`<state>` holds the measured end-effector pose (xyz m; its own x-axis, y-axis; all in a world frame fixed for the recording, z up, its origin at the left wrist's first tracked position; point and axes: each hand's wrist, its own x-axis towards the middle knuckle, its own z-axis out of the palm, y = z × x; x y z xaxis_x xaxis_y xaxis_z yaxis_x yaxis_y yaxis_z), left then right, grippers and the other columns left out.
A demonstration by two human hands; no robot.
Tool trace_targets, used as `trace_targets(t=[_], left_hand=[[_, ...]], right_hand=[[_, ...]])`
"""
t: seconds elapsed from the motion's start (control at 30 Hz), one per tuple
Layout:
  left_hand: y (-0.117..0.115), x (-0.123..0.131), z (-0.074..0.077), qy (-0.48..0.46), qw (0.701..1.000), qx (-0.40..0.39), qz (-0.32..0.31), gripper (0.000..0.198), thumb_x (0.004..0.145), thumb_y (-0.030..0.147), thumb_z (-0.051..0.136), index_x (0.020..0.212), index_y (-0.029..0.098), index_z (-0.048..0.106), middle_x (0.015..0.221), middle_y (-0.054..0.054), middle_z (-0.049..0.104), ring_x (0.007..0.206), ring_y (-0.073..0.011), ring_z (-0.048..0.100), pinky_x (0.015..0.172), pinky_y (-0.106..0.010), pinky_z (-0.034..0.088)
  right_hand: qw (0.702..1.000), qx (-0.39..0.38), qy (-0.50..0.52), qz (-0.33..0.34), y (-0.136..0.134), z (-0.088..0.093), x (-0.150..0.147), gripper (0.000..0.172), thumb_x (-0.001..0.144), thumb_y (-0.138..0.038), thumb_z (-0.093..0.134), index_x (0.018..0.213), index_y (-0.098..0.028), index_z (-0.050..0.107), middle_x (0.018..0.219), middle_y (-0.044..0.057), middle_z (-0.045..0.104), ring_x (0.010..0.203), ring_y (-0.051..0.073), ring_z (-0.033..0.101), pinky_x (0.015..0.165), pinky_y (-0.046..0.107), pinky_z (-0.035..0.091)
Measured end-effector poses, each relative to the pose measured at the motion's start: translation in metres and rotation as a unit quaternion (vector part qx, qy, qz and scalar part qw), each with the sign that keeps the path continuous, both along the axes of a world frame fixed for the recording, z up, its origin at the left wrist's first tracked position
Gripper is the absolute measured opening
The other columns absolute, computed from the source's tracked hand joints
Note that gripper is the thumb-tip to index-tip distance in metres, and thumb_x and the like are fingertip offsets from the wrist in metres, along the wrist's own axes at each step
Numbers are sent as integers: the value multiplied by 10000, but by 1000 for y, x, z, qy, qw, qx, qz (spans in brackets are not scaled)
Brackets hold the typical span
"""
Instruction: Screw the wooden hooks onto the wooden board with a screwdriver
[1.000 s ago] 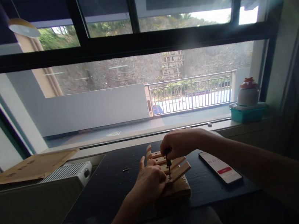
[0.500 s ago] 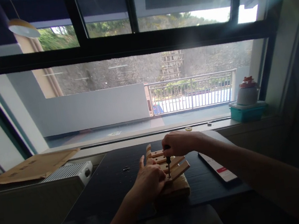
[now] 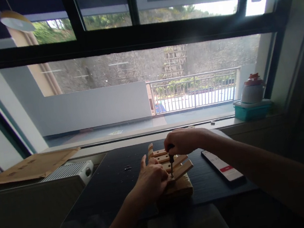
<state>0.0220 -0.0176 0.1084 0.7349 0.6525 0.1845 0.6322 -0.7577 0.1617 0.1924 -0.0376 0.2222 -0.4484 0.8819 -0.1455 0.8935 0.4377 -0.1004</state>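
Note:
My right hand [image 3: 184,140] is closed round the handle of a screwdriver [image 3: 171,162], which stands nearly upright. Its tip meets a hole or screw at the near end of a wooden piece made of several pale slats [image 3: 184,168]. My left hand [image 3: 151,176] grips the left edge of that slatted piece, with one finger raised; its thumb side lies close to the screwdriver tip. Under the slats sits a thick wooden block [image 3: 181,186]. A few small dark screws [image 3: 127,168] lie on the table to the left.
The dark table [image 3: 102,200] stands against a window sill. On its right lies a phone [image 3: 224,166] with a lit screen. A teal box [image 3: 253,110] with a bottle [image 3: 252,90] on top is on the sill. At left, a brown envelope [image 3: 31,165] rests on a radiator [image 3: 69,170].
My view has tipped slightly downward, so the scene sits a little higher. Both hands keep their grips, with the screwdriver at the same spot. More of the phone's screen is readable.

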Motion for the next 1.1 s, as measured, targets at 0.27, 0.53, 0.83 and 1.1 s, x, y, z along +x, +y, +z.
trace_targets(t=[0.27,0.53,0.83,1.1], left_hand=[[-3,1,4,7,1000,7,11,171,779,235,568,691,260,712,809,-30,650,1048,-234,500,1058,-615,20],[-1,1,2,1,1000,1,8,173,785,237,566,704,269,715,869,-21,653,1044,-225,495,1058,-614,23],[0,1,2,8,1000,1,6,183,775,200,561,749,282,722,822,-15,653,1043,-230,496,1050,-627,-25],[1,1,2,9,1000,0,0,189,788,232,547,687,259,705,769,-21,633,1026,-228,504,1053,-621,41]], right_hand=[[999,38,-4,-1,1,-6,-4,279,823,-326,484,923,-143,671,839,57,651,650,122,512,501,230,319],[999,16,10,29,-6,8,1,269,801,-275,527,1018,-210,672,825,8,667,596,93,513,505,220,337],[999,16,25,14,-3,-1,0,252,829,-241,469,949,-157,673,793,23,657,590,93,501,514,221,347],[999,35,27,-4,4,-7,0,303,859,-322,443,917,-115,657,793,57,648,580,99,501,504,225,353]])
